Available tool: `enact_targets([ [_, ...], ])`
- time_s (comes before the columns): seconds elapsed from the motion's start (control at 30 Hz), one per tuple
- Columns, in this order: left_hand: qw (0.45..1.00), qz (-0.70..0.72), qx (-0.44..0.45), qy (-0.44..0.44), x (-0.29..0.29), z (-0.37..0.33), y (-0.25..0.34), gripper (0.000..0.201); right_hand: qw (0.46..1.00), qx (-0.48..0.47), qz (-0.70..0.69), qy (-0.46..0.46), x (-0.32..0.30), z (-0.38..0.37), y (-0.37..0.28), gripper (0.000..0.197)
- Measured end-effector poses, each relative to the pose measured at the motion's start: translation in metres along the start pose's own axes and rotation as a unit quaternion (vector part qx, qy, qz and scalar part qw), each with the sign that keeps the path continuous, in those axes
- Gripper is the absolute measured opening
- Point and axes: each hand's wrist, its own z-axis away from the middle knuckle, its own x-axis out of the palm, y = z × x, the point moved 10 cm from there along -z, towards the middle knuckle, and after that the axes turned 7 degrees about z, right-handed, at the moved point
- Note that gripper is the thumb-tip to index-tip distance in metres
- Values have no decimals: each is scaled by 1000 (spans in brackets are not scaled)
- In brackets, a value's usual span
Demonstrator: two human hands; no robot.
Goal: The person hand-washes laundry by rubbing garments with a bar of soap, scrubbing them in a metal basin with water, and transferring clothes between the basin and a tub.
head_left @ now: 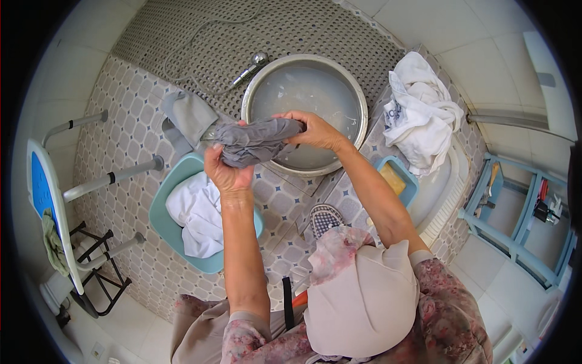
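Note:
A bunched dark grey cloth (257,141) is stretched between my two hands, in front of the large metal basin (362,121). My left hand (229,175) grips its left end, thumb up and fingers partly behind the fabric. At the right end, my right hand (316,130) is closed around the cloth, over the basin's near part. Cloudy water (306,91) fills the basin. A teal tub (159,209) holding white cloth (200,212) stands below my left hand. Light grey fabric (189,118) lies on the floor left of the basin.
A shower head (259,59) with its hose rests on a grey perforated mat (212,36). White laundry (421,115) is heaped at right, beside a blue soap dish (412,189) with a yellow bar (393,179). A blue shelf (515,242) stands far right; a blue-and-white folding seat (41,182) is at left.

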Motion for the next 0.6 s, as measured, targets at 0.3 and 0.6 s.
enact_targets([
  [0.3,989,-75,42,119,-78,-24,-15,41,946,-135,267,122,29,17,-102,27],
  [0.6,962,-147,-54,224,-51,-15,-60,27,868,-80,410,270,26,-18,-64,20],
])
